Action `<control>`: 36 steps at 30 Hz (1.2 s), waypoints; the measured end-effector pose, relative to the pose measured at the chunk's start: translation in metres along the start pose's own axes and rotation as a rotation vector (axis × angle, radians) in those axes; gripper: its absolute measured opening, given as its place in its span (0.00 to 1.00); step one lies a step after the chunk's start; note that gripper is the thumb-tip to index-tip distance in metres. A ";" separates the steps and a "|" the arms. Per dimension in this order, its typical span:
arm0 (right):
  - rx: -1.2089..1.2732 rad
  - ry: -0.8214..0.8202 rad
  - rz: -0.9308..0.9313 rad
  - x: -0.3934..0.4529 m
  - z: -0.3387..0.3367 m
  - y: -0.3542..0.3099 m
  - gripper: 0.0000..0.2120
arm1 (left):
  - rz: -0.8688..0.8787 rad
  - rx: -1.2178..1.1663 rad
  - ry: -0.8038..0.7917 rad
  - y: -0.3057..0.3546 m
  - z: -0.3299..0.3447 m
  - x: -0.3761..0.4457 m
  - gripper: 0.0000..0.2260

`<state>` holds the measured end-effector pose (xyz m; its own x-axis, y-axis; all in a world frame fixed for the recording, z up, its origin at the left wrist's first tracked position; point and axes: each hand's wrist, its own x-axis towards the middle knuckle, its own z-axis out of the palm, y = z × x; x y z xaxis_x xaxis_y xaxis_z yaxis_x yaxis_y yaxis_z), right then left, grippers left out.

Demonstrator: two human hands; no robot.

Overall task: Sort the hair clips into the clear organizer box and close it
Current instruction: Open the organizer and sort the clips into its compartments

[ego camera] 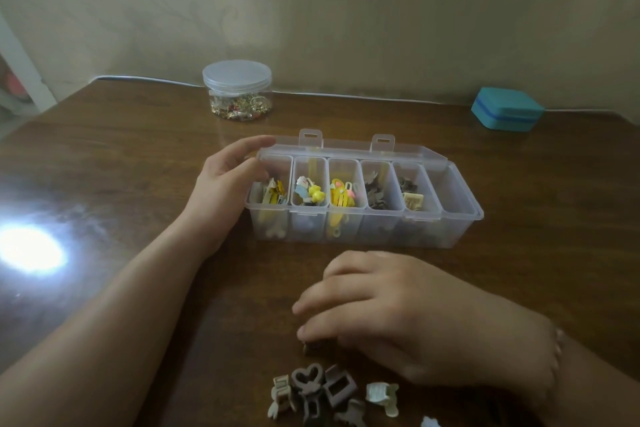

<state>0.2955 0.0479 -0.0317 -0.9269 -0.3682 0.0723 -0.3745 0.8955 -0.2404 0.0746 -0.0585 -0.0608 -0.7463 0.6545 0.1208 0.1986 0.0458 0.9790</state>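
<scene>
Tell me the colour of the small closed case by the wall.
Teal small closed case, head view.

One head-worn view looks forward and down from just behind the hands, close over the left hand (225, 180) and right hand (398, 315), facing the table (104, 156) beyond them up to the wall (346, 10)

- desk (138, 156): dark wood grain, polished, glaring at its left edge
- organizer box (450, 218): clear, smooth plastic
- jar (237, 80): clear plastic
- hair clips (325, 388): matt plastic
- case (505, 109): matt teal
</scene>
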 end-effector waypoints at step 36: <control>0.073 0.231 0.131 -0.015 -0.023 -0.009 0.15 | 0.008 0.009 -0.002 0.003 0.000 -0.002 0.21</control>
<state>0.3125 0.0512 -0.0084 -0.9514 -0.1762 0.2525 -0.2560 0.9082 -0.3310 0.0768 -0.0601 -0.0581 -0.7436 0.6562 0.1283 0.2100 0.0470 0.9766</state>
